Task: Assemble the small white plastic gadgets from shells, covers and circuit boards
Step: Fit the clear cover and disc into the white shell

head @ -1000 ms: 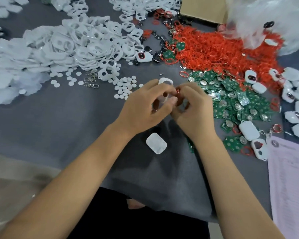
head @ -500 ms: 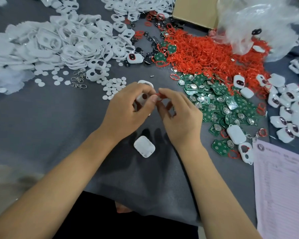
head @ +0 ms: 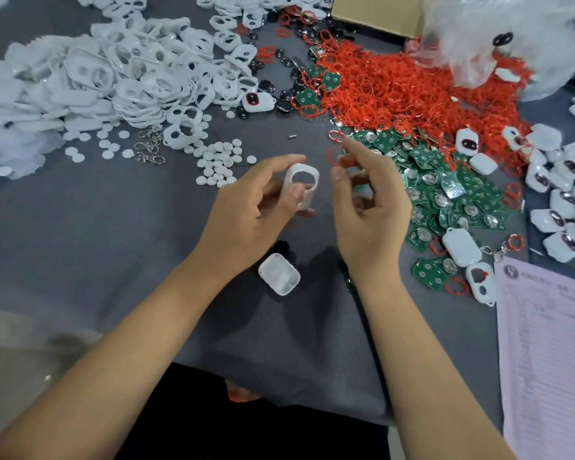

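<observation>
Two hands meet above the middle of the grey desk (head: pixel 80 234) in the head view, my only view. My left hand (head: pixel 246 207) grips a white shell (head: pixel 301 187) with an oval opening; thumb and fingers (head: pixel 289 160) are curled round its edges, holding it upright and clear of the cloth. My right hand (head: pixel 369 207), just beside it and not touching, pinches a thin red ring (head: pixel 334 157) between the raised fingertips; the other fingers curl loosely. Near my left wrist, a plain white cover (head: pixel 279 273) lies flat on the desk. Far left: a heap of white shells (head: pixel 120 71), with small white discs (head: pixel 218 161) and metal clasps (head: pixel 150 147) scattered at its near edge. Far right of centre: a mound of red rings (head: pixel 412 81), and nearer, green circuit boards (head: pixel 445 187) overlapping one another. Right edge: assembled white gadgets (head: pixel 565 194) in a cluster, a pink printed sheet (head: pixel 545 343) below them. Top right: a cardboard box (head: pixel 375 11) and a clear plastic bag (head: pixel 512 34)
</observation>
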Demonstrator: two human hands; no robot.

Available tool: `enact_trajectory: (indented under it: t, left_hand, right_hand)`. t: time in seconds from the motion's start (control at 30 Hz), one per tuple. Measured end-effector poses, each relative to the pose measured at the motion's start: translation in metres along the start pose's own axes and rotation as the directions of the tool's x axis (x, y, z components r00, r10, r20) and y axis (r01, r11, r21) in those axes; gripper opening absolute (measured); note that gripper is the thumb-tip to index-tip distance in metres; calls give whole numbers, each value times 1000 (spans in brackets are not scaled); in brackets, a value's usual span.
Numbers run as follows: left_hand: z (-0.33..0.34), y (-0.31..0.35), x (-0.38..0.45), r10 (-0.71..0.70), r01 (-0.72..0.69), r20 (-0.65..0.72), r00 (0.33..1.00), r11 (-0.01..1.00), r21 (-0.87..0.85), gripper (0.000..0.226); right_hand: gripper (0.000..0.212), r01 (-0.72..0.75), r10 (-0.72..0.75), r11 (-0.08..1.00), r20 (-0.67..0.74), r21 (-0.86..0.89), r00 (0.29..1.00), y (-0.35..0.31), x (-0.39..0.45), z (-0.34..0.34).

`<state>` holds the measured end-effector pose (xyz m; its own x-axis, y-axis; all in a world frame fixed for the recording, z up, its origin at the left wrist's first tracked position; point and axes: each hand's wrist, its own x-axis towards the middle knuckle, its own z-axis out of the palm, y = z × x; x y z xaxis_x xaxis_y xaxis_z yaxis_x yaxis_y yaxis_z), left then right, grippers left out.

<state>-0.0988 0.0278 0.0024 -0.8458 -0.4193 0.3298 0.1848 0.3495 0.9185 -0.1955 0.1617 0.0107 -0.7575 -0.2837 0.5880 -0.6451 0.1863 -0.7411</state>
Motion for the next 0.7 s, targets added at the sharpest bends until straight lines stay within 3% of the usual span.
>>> enact_trajectory:
  t: [0.3,0.7]
  left_hand:
    - [-3,0,1,-85,86,8,996,987,-139,29]
    - [-7,0,3,-99,100,14,995,990,-99,21]
  right_hand:
    - [27,119,-112,992,164,-31,980,-4,-4,3]
    - [29,70,-72,997,180,19,981,-1,-3,3]
